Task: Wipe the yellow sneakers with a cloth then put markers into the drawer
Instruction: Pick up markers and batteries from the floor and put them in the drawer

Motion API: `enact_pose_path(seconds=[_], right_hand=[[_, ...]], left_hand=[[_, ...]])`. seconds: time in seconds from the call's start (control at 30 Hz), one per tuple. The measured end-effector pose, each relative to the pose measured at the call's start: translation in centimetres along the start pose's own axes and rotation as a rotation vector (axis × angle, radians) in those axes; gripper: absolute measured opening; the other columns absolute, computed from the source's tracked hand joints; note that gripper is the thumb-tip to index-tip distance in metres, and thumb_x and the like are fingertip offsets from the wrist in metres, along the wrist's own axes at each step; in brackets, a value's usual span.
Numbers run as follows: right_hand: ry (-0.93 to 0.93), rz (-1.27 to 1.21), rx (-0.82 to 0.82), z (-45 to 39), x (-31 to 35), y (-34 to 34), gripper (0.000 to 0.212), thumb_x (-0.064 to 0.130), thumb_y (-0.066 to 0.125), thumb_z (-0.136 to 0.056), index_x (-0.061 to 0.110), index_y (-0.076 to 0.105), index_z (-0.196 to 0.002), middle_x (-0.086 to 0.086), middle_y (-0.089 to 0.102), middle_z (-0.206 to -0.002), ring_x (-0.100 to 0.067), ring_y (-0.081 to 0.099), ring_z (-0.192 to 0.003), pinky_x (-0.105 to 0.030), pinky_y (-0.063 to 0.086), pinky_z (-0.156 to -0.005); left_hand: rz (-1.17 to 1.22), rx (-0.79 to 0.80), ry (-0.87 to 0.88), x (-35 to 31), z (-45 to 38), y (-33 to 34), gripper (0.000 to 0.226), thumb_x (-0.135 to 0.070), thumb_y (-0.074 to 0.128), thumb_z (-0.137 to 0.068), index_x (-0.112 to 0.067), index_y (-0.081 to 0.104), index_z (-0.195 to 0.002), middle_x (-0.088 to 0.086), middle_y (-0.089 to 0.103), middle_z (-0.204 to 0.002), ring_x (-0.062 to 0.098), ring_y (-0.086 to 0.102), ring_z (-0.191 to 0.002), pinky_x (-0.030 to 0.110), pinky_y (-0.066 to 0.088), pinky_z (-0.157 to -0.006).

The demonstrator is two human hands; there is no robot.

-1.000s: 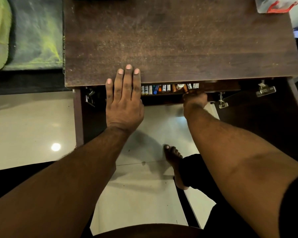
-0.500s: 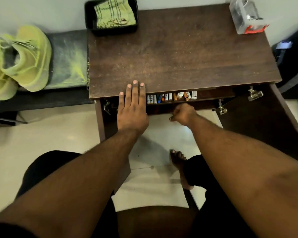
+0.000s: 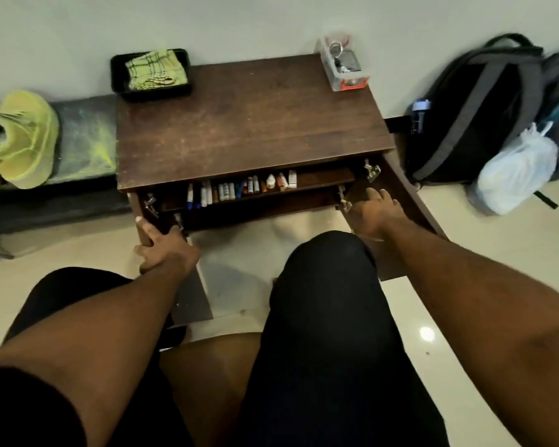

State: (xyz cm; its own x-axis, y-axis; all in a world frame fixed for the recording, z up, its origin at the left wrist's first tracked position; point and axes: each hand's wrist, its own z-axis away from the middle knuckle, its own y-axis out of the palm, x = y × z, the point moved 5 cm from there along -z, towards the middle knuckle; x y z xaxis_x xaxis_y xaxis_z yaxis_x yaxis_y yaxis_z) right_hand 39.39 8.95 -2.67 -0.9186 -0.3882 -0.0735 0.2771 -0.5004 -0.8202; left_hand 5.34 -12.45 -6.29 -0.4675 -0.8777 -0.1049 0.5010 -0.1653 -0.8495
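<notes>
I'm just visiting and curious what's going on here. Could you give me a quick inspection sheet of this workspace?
Surface: brown wooden table, scuffed top.
Job's things: markers lined up in the open drawer; yellow sneakers on the bench at left; green cloth in a black tray.
Clutter: clear box holding keys.
Hands: left hand grips the left cabinet door; right hand touches the right door.
Cables: nothing seen.
Surroundings: backpack, plastic bag, tiled floor.

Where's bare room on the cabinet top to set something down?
The cabinet top is bare between the black tray at its back left and the clear box at its back right. The drawer has markers across left and middle; its right end is free.
</notes>
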Motion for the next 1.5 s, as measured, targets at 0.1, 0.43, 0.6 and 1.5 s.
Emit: enact_pose_path(seconds=[0.1, 0.43, 0.6, 1.5], right_hand=[[0.047, -0.025, -0.080, 0.1, -2.6, 1.6, 0.062, 0.041, 0.066, -0.084, 0.029, 0.043, -0.140, -0.010, 0.001, -0.160, -0.036, -0.002, -0.146, -0.054, 0.010, -0.117], [0.246, -0.129, -0.194, -1.3, -8.5, 3.4, 0.063, 0.038, 0.065, -0.086, 0.032, 0.038, -0.141, -0.008, -0.005, -0.160, -0.043, -0.004, -0.144, -0.066, 0.009, -0.110], [0.320, -0.174, -0.255, -1.2, -8.5, 4.6, 0.061, 0.042, 0.065, -0.085, 0.029, 0.041, -0.140, -0.014, 0.010, -0.157, -0.040, 0.035, -0.130, -0.053, 0.034, -0.105], [0.346, -1.821, -0.470, -8.8, 14.3, 1.5, 0.074, 0.021, 0.052, -0.098, 0.023, 0.003, -0.154, -0.001, 0.019, -0.158, -0.015, 0.026, -0.142, -0.017, 0.021, -0.101]], left_hand=[[-0.093, -0.072, 0.052, -1.1, 0.1, 1.0, 0.047, -0.045, 0.058, -0.085, -0.025, 0.053, -0.127, 0.004, -0.007, -0.160, 0.047, 0.026, -0.129, 0.048, 0.042, -0.091], [-0.044, -0.194, 0.144, -9.1, 0.1, 4.8, 0.070, -0.039, 0.037, -0.093, -0.015, 0.010, -0.153, 0.026, -0.018, -0.155, 0.056, -0.008, -0.139, 0.063, 0.002, -0.113], [0.104, -0.249, 0.149, -10.2, 0.1, 4.3, 0.081, -0.048, 0.040, -0.097, -0.002, 0.002, -0.151, 0.035, -0.015, -0.152, 0.055, -0.014, -0.138, 0.066, -0.004, -0.111], [0.368, -0.375, 0.365, -12.7, -3.5, 4.0, 0.094, -0.065, 0.018, -0.092, 0.006, -0.012, -0.146, 0.031, -0.015, -0.153, 0.057, -0.014, -0.137, 0.047, -0.020, -0.109]])
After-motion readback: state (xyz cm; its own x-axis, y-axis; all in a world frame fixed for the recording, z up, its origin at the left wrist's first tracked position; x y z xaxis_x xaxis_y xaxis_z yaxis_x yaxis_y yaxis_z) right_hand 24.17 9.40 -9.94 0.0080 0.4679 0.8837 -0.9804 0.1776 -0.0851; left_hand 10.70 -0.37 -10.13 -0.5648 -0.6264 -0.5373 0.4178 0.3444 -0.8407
